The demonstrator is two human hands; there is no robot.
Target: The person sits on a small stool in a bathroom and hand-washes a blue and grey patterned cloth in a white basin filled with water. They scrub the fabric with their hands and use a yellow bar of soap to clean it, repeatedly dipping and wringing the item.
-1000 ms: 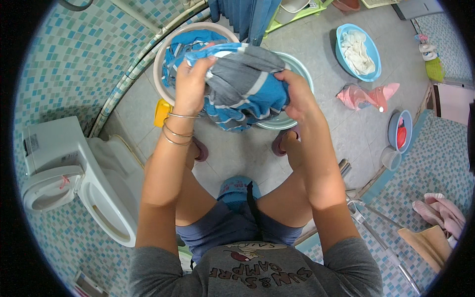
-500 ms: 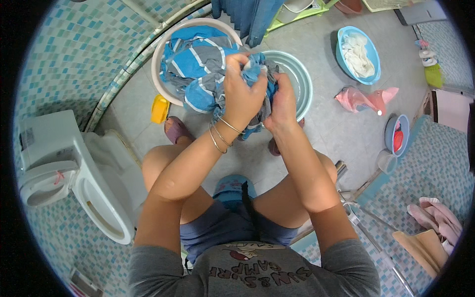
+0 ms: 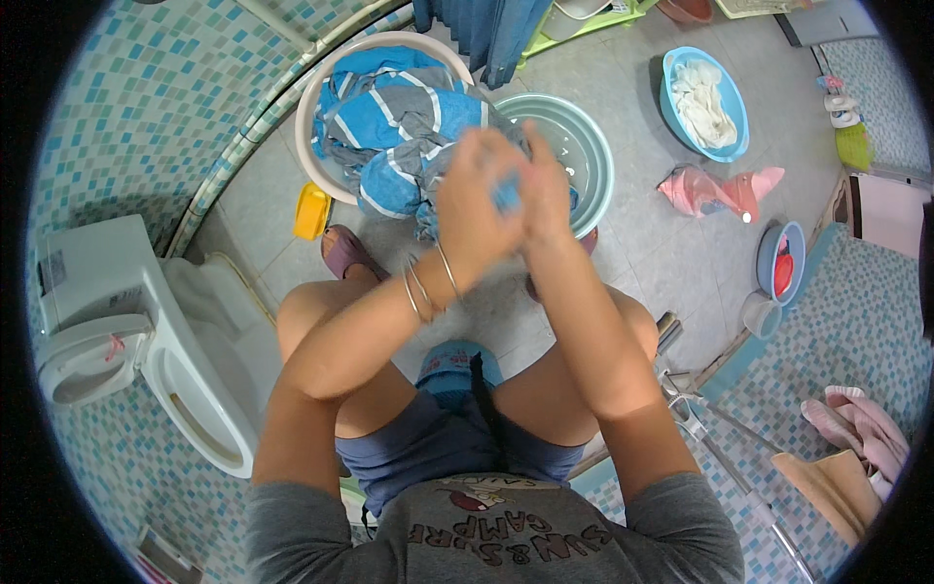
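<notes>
A big blue and grey cloth with white stripes (image 3: 416,115) is heaped in a pale pink basin (image 3: 306,122) in front of me, to the left. Part of it spills over the near rim toward my hands. My left hand (image 3: 475,200), with thin bangles at its wrist, is closed on a bunch of this cloth. Pressed against it, my right hand (image 3: 547,198) grips the same bunch. Both hands are smeared by motion, and only a scrap of blue shows between them. Behind my right hand stands a light teal basin (image 3: 605,161) holding water.
A yellow scoop-like container (image 3: 311,212) lies beside the pink basin. To the right are a blue basin (image 3: 739,117) of white cloth, a pink plastic bag (image 3: 715,195) and a small blue basin (image 3: 797,255). A white toilet (image 3: 219,336) stands left; a blue curtain (image 3: 486,39) hangs ahead.
Both hands have come closer together over the bunched cloth and now blur. Less of the cloth shows between them, and the folds that hung below the hands have drawn up out of sight.
</notes>
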